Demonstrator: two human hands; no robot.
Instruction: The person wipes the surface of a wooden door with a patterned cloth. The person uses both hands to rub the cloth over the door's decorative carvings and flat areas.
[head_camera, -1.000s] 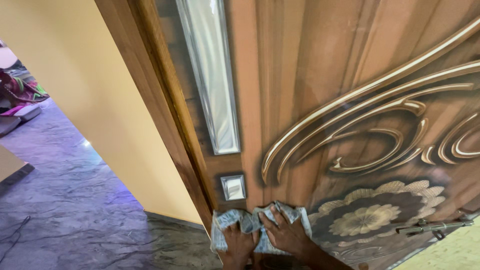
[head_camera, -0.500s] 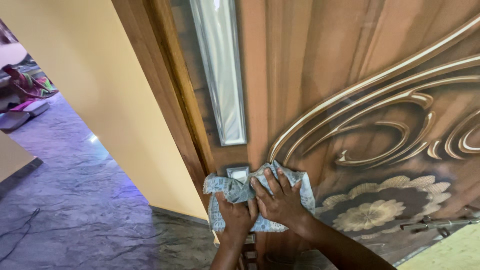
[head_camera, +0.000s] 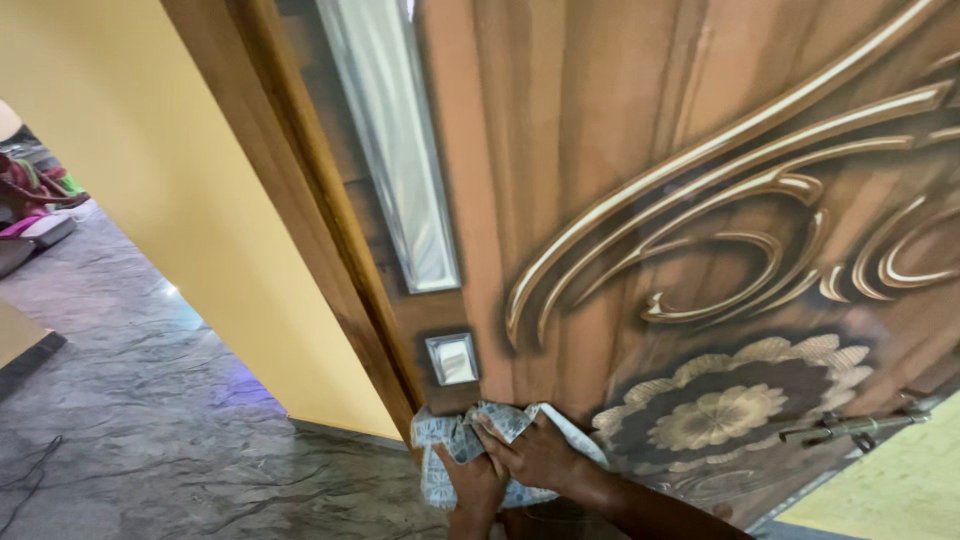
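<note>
Where the carved wooden door (head_camera: 640, 200) meets its lower left corner, both hands press one crumpled cloth (head_camera: 455, 440) flat against the wood. Left hand (head_camera: 472, 480) sits lowest, nearest the door's free edge, fingers closed on a bunch of the cloth; right hand (head_camera: 535, 458) lies just beside it toward the door's middle, fingers spread and flattened over the cloth, overlapping the left. Cloth: pale, blue-grey printed, soft, wrinkled; sits directly below the small square silver inset (head_camera: 452, 359). Above that inset, one long narrow frosted glass strip (head_camera: 390, 150) in a metal frame. Door surface: glossy brown grain, raised gold-edged scrolls, one round flower medallion (head_camera: 725, 413) to the right of the hands. One metal slide bolt (head_camera: 850, 428) farther right, near the door's far edge. Left of the door's free edge: plain yellow wall (head_camera: 150, 170), then open grey veined stone floor (head_camera: 150, 440), wide and clear beside the hands. Coloured bundles (head_camera: 35, 195) well away at far left.
</note>
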